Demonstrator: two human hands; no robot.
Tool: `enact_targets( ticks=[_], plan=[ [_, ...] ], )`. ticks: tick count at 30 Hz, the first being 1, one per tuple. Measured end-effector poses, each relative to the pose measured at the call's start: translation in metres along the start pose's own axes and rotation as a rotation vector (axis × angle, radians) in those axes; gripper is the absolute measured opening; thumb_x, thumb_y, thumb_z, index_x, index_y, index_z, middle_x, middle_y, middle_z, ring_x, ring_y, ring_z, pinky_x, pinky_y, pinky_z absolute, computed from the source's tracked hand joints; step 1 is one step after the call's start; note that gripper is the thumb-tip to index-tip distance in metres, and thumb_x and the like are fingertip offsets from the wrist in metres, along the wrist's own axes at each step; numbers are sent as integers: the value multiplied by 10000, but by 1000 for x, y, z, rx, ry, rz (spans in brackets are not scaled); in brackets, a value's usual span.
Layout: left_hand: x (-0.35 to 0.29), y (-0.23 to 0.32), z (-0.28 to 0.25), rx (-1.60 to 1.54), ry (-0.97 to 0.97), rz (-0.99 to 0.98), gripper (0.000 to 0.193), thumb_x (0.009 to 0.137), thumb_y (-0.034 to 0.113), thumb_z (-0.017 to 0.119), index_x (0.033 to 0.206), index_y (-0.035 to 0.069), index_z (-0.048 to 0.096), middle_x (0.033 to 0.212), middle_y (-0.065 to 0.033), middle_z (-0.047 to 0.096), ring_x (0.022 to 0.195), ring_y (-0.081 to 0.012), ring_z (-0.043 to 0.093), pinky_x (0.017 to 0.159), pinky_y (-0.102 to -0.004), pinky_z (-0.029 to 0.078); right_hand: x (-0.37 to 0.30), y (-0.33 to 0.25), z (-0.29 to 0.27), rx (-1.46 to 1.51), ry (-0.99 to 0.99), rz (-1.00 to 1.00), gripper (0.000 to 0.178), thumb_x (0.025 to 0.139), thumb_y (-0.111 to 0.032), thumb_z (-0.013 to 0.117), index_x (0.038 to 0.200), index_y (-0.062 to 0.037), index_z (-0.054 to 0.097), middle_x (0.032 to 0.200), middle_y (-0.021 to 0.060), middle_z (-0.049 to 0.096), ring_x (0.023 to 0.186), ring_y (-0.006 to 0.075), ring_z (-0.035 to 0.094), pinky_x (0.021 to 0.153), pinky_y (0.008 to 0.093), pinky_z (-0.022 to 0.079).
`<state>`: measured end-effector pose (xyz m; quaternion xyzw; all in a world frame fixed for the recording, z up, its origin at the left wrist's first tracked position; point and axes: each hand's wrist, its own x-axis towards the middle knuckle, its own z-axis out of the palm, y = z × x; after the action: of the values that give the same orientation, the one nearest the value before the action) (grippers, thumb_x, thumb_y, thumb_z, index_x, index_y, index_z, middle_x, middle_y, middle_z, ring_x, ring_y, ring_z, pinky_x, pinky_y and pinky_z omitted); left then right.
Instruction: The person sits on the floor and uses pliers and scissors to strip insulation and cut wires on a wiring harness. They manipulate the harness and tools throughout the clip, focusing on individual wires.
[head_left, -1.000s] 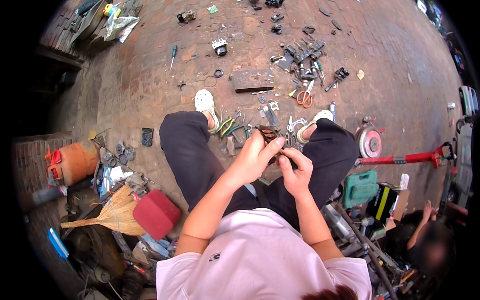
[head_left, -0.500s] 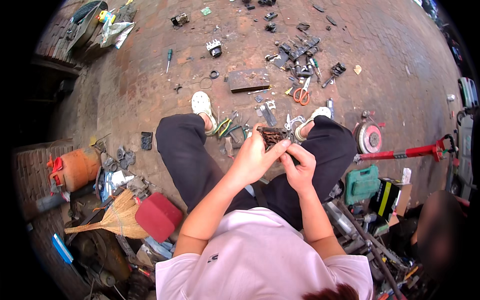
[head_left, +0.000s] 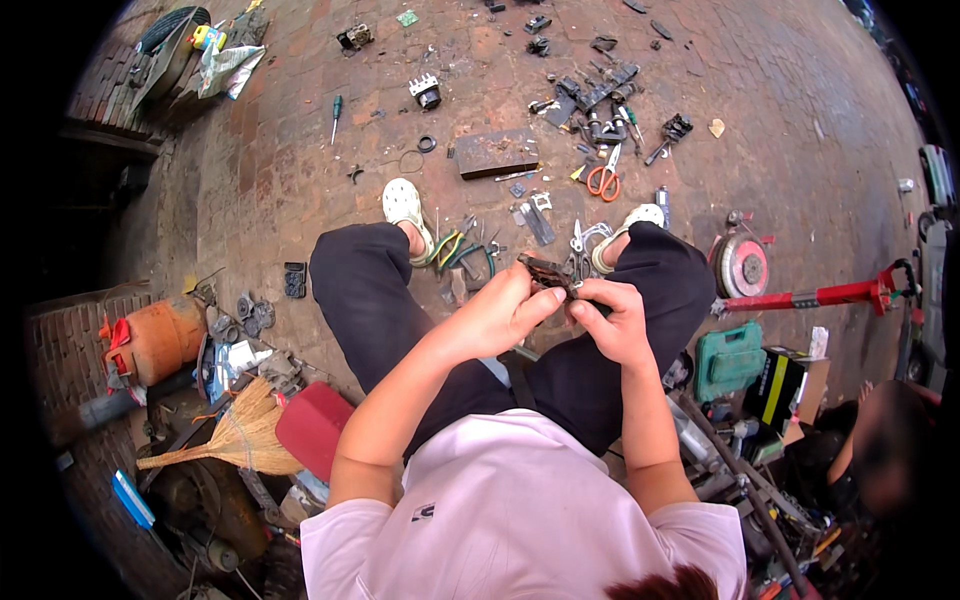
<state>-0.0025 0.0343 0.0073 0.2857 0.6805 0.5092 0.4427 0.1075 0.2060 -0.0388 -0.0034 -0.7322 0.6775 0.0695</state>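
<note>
Between my knees I hold a small dark, boxy part with rusty brown pieces inside it. My left hand is closed round its near left side, thumb pointing right. The thumb and fingers of my right hand pinch at its right end; what exactly they grip there is too small to make out. On the ground past the part lie yellow-and-green-handled pliers, a silver pair of scissors and a flat grey strip.
A dark metal block, orange-handled scissors and a screwdriver lie farther out, near several black parts. To the right are a red-and-silver disc, a red bar and a green case. A broom lies left.
The held part has tilted, so its brown inside shows less and its edge more. My right hand has shifted slightly right and turned its fingers toward the part's end.
</note>
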Motion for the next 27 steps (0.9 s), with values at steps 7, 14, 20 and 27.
enact_targets(
  ticks=[7, 14, 20, 27],
  plan=[
    [2, 0, -3, -86, -74, -23, 301, 947, 232, 439, 1063, -45, 447, 776, -50, 521, 682, -97, 471, 599, -268, 420, -1, 0, 13, 325, 139, 197, 149, 877, -100, 611, 851, 47, 604, 690, 26, 606, 609, 81, 553, 542, 228, 442],
    [-2, -13, -2, -182, -80, 47, 223, 972, 193, 375, 1045, -17, 386, 773, -41, 505, 669, -90, 432, 594, -267, 409, -2, 0, 17, 460, 167, 378, 194, 907, -164, 584, 883, 23, 633, 661, 25, 582, 558, 40, 479, 465, 184, 339],
    [-2, -9, -6, -364, -200, 29, 251, 980, 143, 285, 1139, -21, 389, 786, -84, 570, 581, -122, 522, 585, -265, 440, 2, 4, 13, 658, 124, 440, 251, 915, -201, 569, 955, 40, 624, 633, 33, 555, 486, 24, 416, 412, 154, 261],
    [-6, -8, -10, -377, -242, 32, 290, 976, 133, 271, 1182, -26, 399, 830, -133, 620, 573, -144, 594, 571, -270, 452, 2, 2, 6, 803, 27, 553, 264, 920, -218, 558, 937, 35, 632, 641, 31, 540, 430, 8, 338, 384, 149, 237]
  ],
)
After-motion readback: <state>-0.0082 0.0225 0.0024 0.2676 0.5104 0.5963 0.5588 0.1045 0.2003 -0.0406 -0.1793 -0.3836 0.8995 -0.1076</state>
